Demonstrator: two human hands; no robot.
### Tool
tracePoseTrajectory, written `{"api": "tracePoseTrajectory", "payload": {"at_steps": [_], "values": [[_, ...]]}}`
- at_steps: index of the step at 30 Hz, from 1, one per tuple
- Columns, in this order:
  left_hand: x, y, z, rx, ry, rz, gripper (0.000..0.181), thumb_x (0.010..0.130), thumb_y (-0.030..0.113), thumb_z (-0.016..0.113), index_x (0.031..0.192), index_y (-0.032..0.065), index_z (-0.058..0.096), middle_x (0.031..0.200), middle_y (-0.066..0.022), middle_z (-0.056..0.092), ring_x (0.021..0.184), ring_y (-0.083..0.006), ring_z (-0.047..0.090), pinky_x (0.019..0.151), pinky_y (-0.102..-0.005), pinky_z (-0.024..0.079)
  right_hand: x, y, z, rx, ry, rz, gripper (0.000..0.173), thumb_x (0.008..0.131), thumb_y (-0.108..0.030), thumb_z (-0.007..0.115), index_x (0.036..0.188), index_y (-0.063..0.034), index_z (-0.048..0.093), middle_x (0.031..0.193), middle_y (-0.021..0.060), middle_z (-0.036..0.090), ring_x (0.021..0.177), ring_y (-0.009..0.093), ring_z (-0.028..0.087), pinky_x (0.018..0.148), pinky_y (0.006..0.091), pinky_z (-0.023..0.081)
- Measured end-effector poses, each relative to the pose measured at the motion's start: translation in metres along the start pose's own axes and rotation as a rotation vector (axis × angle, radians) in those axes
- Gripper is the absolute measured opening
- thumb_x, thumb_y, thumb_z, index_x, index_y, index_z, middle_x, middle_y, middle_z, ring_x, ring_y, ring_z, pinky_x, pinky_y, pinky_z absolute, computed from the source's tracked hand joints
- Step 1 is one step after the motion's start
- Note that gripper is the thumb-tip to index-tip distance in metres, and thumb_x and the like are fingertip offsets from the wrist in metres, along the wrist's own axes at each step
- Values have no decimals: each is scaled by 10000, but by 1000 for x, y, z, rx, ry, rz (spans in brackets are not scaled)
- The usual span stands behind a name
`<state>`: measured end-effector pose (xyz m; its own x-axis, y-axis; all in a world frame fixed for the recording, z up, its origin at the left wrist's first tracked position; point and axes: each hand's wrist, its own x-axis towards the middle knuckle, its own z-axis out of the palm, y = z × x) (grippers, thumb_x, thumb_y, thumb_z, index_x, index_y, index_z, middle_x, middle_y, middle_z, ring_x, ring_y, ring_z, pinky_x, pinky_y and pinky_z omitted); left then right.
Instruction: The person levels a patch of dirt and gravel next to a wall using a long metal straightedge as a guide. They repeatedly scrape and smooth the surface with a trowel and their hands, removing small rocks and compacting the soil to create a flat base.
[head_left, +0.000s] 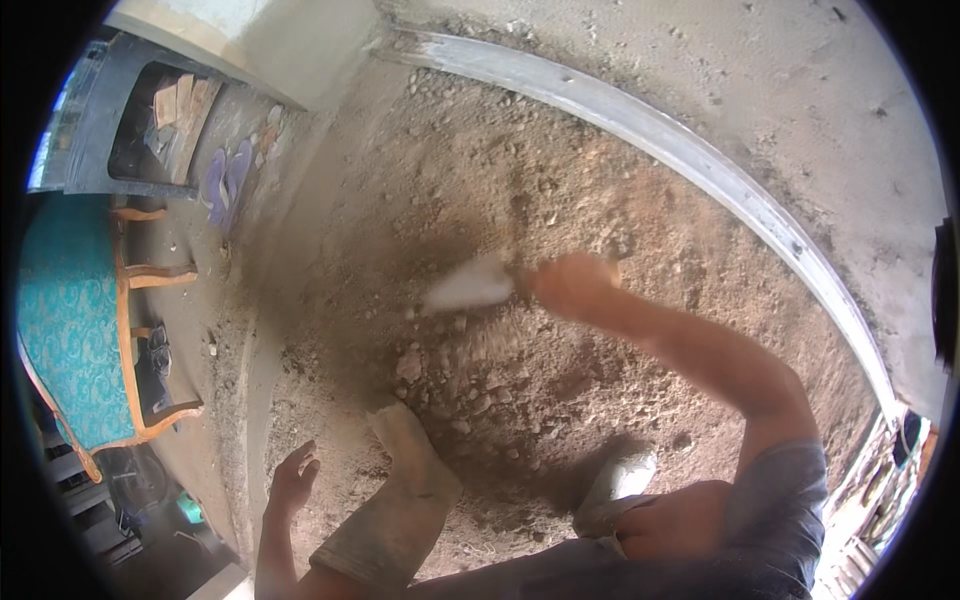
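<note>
My right hand (574, 285) is closed around the handle of a pointed trowel (472, 283), whose pale blade is blurred and points left over the rubble-strewn dirt. Blurred loose grit shows just below the blade. My left hand (296, 480) is raised at the lower left beside my knee, its fingers apart and holding nothing. Around both hands lies rough brown earth (645, 217) with pebbles and small lumps. A larger pinkish stone (409, 364) rests below the trowel's tip.
A long metal straightedge or channel (660, 135) runs along the rendered wall (787, 90). At left are a turquoise upholstered seat (71, 315) with wooden legs, purple flip-flops (227, 180) and a dark open-fronted box (154, 184) by wood pieces (184, 112). A smooth strip (262, 390) crosses the floor.
</note>
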<state>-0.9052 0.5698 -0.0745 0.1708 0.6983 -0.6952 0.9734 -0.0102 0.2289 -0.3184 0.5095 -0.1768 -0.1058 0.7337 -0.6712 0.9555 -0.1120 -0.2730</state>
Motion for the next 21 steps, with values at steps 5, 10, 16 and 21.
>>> {"api": "tracePoseTrajectory", "payload": {"at_steps": [5,10,16,21], "values": [[-12,5,9,-31,23,-39,473,1003,173,646,1462,91,563,1424,-166,624,1293,-293,623,1091,-396,493,116,55,-112,223,733,211,365,986,-62,494,1326,-69,626,1123,212,732,1000,368,743,831,478,609],[-33,-1,26,81,31,14,472,998,206,657,1454,114,575,1420,-174,622,1296,-308,616,1094,-406,486,196,38,-114,460,634,306,294,955,-76,555,1195,-59,723,1251,236,701,1114,394,711,912,471,597],[-19,15,25,-15,-11,-9,460,1005,246,649,1440,110,584,1414,-180,623,1325,-339,583,1126,-422,450,123,-5,-49,292,295,249,269,956,-36,556,1191,2,682,1194,233,722,1063,384,734,831,455,631],[-4,46,12,-11,22,103,426,1032,202,620,1441,91,579,1412,-154,637,1281,-289,632,1066,-398,501,71,-17,10,-30,-52,-87,227,1001,-39,551,1209,6,631,939,146,719,639,204,676,524,349,594]]}}
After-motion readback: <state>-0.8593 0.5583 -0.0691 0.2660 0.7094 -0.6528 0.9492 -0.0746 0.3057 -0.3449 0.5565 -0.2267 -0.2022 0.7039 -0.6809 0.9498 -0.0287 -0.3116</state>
